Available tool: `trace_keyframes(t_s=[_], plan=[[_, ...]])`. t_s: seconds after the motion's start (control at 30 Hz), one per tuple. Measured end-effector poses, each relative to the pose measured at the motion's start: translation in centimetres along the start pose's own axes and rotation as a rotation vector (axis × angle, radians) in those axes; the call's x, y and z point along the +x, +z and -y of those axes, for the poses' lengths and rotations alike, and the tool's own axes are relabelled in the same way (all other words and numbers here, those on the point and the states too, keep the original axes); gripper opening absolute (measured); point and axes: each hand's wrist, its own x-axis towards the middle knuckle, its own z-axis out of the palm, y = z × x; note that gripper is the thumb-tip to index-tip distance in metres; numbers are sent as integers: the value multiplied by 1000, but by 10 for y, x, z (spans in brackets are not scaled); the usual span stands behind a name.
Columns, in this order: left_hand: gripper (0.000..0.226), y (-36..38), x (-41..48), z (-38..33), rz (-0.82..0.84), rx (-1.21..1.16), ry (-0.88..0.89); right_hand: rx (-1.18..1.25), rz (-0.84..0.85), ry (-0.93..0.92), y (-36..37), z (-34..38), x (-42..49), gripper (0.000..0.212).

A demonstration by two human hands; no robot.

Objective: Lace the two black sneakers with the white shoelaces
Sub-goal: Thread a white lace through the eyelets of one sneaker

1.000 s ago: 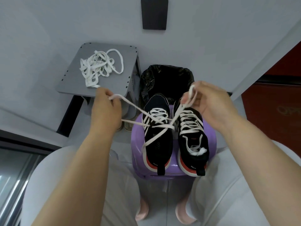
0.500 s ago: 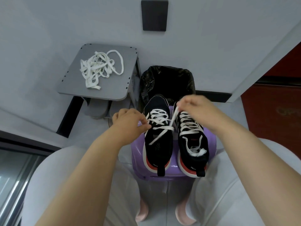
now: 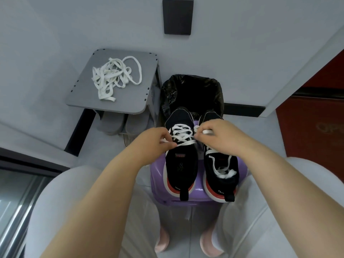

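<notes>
Two black sneakers stand side by side on a purple stool, toes pointing away from me. The left sneaker has a white shoelace crossed over its upper eyelets. My left hand pinches one end of that lace at the shoe's left edge. My right hand grips the other end, bunched in its fingers, between the two shoes. The right sneaker is laced, with loose white ends lying in its opening.
A grey side table at the back left carries a tangle of spare white laces. A bin with a black liner stands right behind the stool. My knees flank the stool. A red panel is at right.
Both hands came down from a wide, raised pull to the left sneaker's sides. The lace ends, stretched out before, are now drawn in close over the eyelets.
</notes>
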Motion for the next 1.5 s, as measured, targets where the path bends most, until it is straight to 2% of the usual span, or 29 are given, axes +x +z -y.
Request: trace_keyframes(t_s=[0.07,0.1,0.13,0.2,0.3,0.37,0.43,0.5,0.53,0.6,0.7,0.77,0.83,0.9,0.97,1.03,1.13,1.2,1.33,1.5], plan=[[16,-8,0,-1,-145,-19,1,-28,-61,1,-1,-1,3,40],[18,-13,-1,-2,-244,-78,-15,-28,-91,4,-2,-2,4,42],[19,-17,-1,-2,-348,-161,-31,-5,-117,-2,-2,-3,4,37],[20,-23,-4,-5,-511,-361,-42,65,-115,-40,0,-4,4,12],[24,-24,-7,-15,-560,-934,6,7,-10,-56,5,-1,5,30],[25,-29,-8,-18,-587,-1320,61,-68,7,-54,7,1,6,29],[27,-36,-7,-11,-698,-1500,107,-101,-3,-37,6,2,6,21],[29,-41,-4,-3,-818,-1429,123,-45,18,-40,4,4,5,18],[27,-40,-3,-1,-849,-1297,113,17,19,-35,4,4,5,17],[21,-33,-3,-6,-795,-883,75,179,17,-19,3,9,4,16],[14,-8,2,-5,-403,-231,84,397,72,-10,-3,15,0,23],[13,10,5,-3,-211,-6,96,524,131,-3,-8,16,-2,23],[14,17,8,-3,-165,9,56,479,87,20,-7,11,1,20],[14,16,11,-3,-194,-37,9,186,-18,6,-1,3,6,14],[16,13,15,-2,-192,-51,-20,-19,-28,-25,6,1,8,10],[15,12,15,-1,-158,-62,-24,19,-3,-40,10,2,8,21],[12,14,15,0,-142,-93,-36,229,5,-24,7,10,8,35],[9,15,16,1,-143,-133,-43,291,-34,-3,7,10,9,33],[12,17,18,1,-94,-174,-53,91,-117,31,17,8,13,23],[11,20,21,-5,-67,-139,-40,113,-144,105,25,9,17,19]])
